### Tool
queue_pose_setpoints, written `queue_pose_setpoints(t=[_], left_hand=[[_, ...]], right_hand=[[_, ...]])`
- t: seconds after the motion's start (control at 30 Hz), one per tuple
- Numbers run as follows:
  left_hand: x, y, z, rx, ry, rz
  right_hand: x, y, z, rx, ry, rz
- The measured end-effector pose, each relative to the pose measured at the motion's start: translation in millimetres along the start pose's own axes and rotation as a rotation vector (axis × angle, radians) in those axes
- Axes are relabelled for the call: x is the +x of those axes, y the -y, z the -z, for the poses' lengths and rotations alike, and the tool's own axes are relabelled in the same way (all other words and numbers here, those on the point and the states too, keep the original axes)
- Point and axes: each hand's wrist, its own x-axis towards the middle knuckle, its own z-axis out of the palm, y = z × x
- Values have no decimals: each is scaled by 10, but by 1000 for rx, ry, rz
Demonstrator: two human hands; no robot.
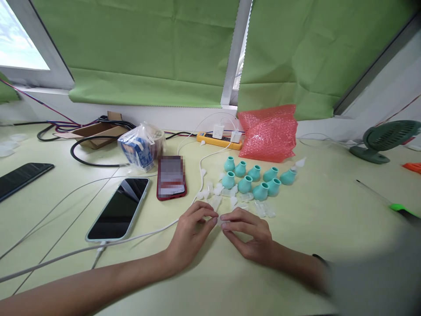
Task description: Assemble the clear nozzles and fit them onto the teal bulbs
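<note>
My left hand [193, 232] and my right hand [251, 233] meet fingertip to fingertip just above the table. Between them is a small translucent plastic piece [219, 221], mostly hidden by the fingers, pinched from both sides. Right beyond the fingertips lie several loose clear and whitish plastic parts [259, 208], some tube-shaped. Behind these stand several turquoise bulbs [245, 184] with open necks. One turquoise bulb [288, 176] at the right end lies tilted and has a translucent tip [300, 162] at its neck.
A phone [119, 210] on a charging cable and a red-cased phone [171, 177] lie to the left. At the back are a yellow power strip [219, 140], a red bubble-wrap bag [268, 134] and a plastic-wrapped packet [140, 147]. A green fan [384, 138] and a green-handled tool [397, 207] are at right.
</note>
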Motion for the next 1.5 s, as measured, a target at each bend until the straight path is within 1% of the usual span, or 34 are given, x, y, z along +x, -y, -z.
queue_pose_setpoints(t=[0.07,0.2,0.43,0.6,0.77,0.87,1.07,1.3,1.5], left_hand=[[-7,3,-2,21,-8,-26],[-19,21,-8,49,-17,-19],[-6,-5,2,127,54,-37],[-17,-67,12,83,66,-22],[-18,-67,13,29,89,17],[-15,-53,9,14,78,38],[-28,-34,3,9,43,27],[-1,-53,7,28,46,-19],[15,-19,-2,-18,8,-10]], right_hand=[[-10,-1,-3,-20,-10,-4],[-16,-2,-4,-45,-20,2],[-4,10,-2,-36,-1,5],[6,45,13,-41,-2,-8],[1,46,11,-60,16,-10],[1,51,8,-68,25,-5],[-14,53,4,-53,88,-36],[5,41,9,-8,67,-113],[8,35,4,9,67,-104]])
